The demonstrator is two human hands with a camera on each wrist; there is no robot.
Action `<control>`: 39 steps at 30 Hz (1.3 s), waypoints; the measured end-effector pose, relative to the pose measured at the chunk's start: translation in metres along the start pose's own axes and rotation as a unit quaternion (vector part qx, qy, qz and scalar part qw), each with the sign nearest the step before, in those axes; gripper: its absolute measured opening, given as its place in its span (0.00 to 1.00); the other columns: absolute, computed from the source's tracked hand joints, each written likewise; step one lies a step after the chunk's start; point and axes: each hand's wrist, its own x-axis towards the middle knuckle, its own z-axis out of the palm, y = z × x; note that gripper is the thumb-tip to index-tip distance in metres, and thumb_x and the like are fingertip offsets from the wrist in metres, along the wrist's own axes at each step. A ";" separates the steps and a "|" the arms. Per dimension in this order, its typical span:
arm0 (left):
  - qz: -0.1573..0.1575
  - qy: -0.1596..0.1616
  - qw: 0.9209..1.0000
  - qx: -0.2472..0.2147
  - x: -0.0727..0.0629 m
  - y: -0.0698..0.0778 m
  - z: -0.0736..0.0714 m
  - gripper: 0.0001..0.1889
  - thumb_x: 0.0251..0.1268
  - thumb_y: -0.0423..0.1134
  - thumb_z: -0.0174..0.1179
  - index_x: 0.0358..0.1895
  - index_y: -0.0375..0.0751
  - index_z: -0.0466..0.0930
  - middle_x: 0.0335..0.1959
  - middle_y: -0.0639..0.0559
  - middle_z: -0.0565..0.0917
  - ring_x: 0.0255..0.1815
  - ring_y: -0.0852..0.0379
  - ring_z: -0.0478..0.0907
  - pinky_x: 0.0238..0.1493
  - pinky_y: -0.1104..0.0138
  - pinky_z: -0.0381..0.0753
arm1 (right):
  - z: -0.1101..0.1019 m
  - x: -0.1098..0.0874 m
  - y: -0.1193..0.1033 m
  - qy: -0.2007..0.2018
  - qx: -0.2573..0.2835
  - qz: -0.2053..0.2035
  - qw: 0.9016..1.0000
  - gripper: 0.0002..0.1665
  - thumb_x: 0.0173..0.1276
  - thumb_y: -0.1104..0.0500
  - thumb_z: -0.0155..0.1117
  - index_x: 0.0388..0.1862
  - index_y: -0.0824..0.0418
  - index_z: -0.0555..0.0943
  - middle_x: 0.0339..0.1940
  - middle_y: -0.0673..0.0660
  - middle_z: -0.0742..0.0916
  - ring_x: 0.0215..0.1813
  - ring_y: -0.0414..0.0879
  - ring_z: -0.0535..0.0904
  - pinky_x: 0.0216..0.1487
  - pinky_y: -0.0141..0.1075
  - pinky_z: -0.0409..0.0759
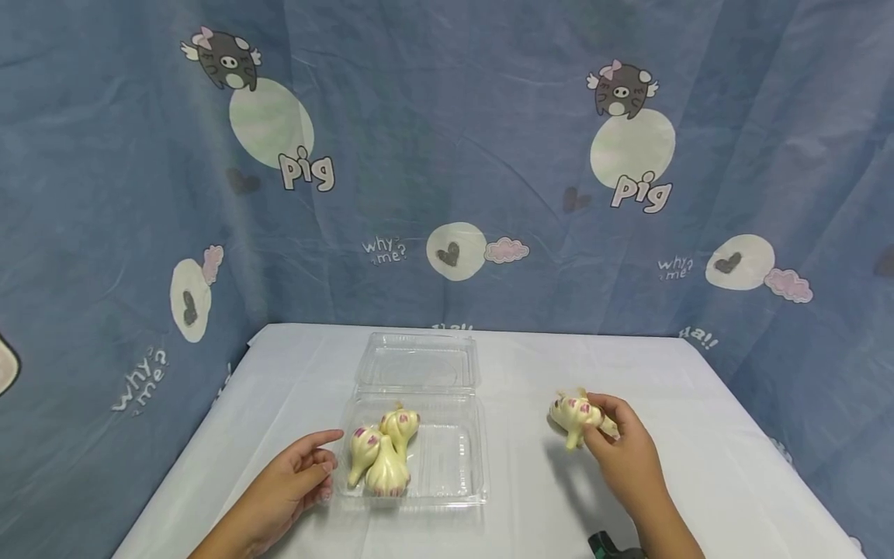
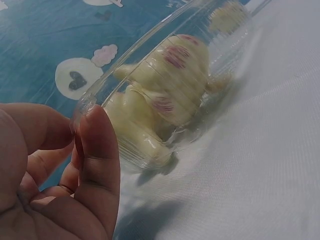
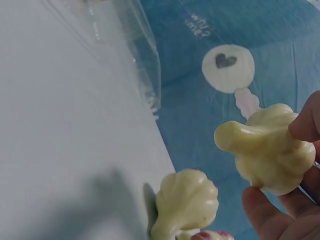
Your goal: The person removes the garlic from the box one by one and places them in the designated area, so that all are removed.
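Note:
My right hand [image 1: 625, 458] holds a garlic bulb [image 3: 272, 150] between thumb and fingers, its stalk pointing out to the left in the right wrist view. Close beside it, another garlic bulb [image 3: 187, 200] lies on the white table, with part of a purple-marked one at the frame's bottom edge. A clear plastic clamshell box [image 1: 447, 493] lies opened flat, three garlic bulbs [image 1: 387, 470] grouped in its left half. At the box's left rim is my left hand [image 1: 289, 481], index finger extended and fingertips right at the plastic, the other fingers loosely bent.
The box's lid [image 1: 419, 363] is folded back toward the far side of the white-covered table [image 1: 524, 481]. A blue patterned curtain [image 1: 447, 155] hangs behind the table and at both sides. A dark strap piece [image 1: 604, 543] shows by the right wrist.

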 end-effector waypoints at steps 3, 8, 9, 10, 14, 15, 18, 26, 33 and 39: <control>0.000 0.001 1.000 0.001 0.000 -0.001 -0.001 0.33 0.79 0.32 0.56 0.81 0.33 0.54 0.46 0.49 0.77 0.38 0.60 0.77 0.40 0.68 0.85 | -0.004 0.000 0.002 0.008 -0.015 0.005 1.000 0.25 0.77 0.58 0.64 0.70 0.57 0.76 0.71 0.58 0.80 0.78 0.56 0.70 0.67 0.39 0.81; 0.004 0.000 1.000 0.002 0.000 -0.002 -0.001 0.33 0.79 0.32 0.56 0.81 0.32 0.55 0.47 0.48 0.76 0.38 0.60 0.77 0.40 0.68 0.85 | -0.011 0.001 0.007 0.027 -0.034 0.006 0.999 0.25 0.77 0.58 0.64 0.70 0.58 0.76 0.71 0.58 0.80 0.80 0.60 0.67 0.68 0.50 0.79; 0.005 0.000 1.000 0.002 0.000 -0.002 -0.001 0.33 0.79 0.32 0.56 0.81 0.32 0.55 0.47 0.48 0.76 0.38 0.60 0.77 0.40 0.68 0.85 | -0.012 0.001 0.007 0.030 -0.036 0.008 0.999 0.25 0.76 0.58 0.64 0.70 0.58 0.76 0.71 0.58 0.80 0.80 0.60 0.67 0.68 0.49 0.80; 0.005 0.000 1.000 0.002 0.000 -0.002 -0.001 0.33 0.79 0.32 0.56 0.81 0.32 0.55 0.47 0.48 0.76 0.38 0.60 0.76 0.40 0.68 0.85 | -0.013 0.002 0.008 0.033 -0.036 0.009 0.999 0.25 0.76 0.58 0.64 0.70 0.58 0.76 0.71 0.58 0.80 0.79 0.60 0.68 0.67 0.47 0.80; 0.008 -0.001 1.000 0.005 0.000 -0.002 0.000 0.33 0.79 0.32 0.56 0.81 0.32 0.54 0.47 0.48 0.76 0.38 0.60 0.76 0.40 0.68 0.85 | -0.018 0.002 0.011 0.046 -0.047 0.018 0.998 0.25 0.76 0.58 0.64 0.70 0.57 0.77 0.71 0.57 0.80 0.78 0.58 0.70 0.64 0.36 0.82; 0.008 -0.002 1.000 0.005 0.000 -0.002 0.000 0.33 0.79 0.32 0.56 0.81 0.32 0.54 0.46 0.48 0.76 0.38 0.60 0.76 0.40 0.68 0.85 | -0.019 0.002 0.011 0.049 -0.046 0.021 0.998 0.25 0.76 0.58 0.64 0.70 0.57 0.77 0.71 0.57 0.80 0.78 0.58 0.70 0.64 0.37 0.82; 0.007 -0.002 1.000 0.005 -0.001 -0.001 0.001 0.33 0.79 0.32 0.56 0.81 0.31 0.54 0.46 0.48 0.76 0.38 0.60 0.76 0.40 0.68 0.85 | -0.023 0.003 0.012 0.055 -0.046 0.026 0.997 0.25 0.76 0.58 0.64 0.70 0.59 0.76 0.72 0.59 0.80 0.79 0.60 0.69 0.68 0.48 0.81; 0.007 -0.008 1.000 0.005 -0.002 0.001 0.000 0.34 0.79 0.32 0.56 0.81 0.30 0.53 0.46 0.49 0.77 0.38 0.60 0.77 0.40 0.68 0.85 | -0.033 0.007 0.018 0.059 -0.044 0.051 0.996 0.28 0.76 0.58 0.63 0.72 0.62 0.74 0.75 0.63 0.77 0.80 0.64 0.66 0.71 0.62 0.74; 0.007 -0.012 1.000 0.006 0.000 0.000 -0.002 0.34 0.79 0.33 0.56 0.81 0.31 0.53 0.46 0.49 0.76 0.37 0.61 0.77 0.40 0.68 0.85 | -0.041 0.008 0.025 0.066 -0.044 0.072 0.994 0.29 0.76 0.57 0.63 0.73 0.63 0.73 0.76 0.66 0.76 0.80 0.67 0.64 0.73 0.69 0.67; 0.006 -0.013 1.000 0.002 0.000 -0.001 -0.002 0.35 0.79 0.34 0.58 0.81 0.31 0.53 0.47 0.50 0.76 0.38 0.62 0.77 0.41 0.69 0.86 | -0.046 0.011 0.031 0.066 -0.052 0.071 0.994 0.30 0.77 0.55 0.64 0.73 0.64 0.73 0.75 0.68 0.76 0.80 0.68 0.63 0.73 0.71 0.64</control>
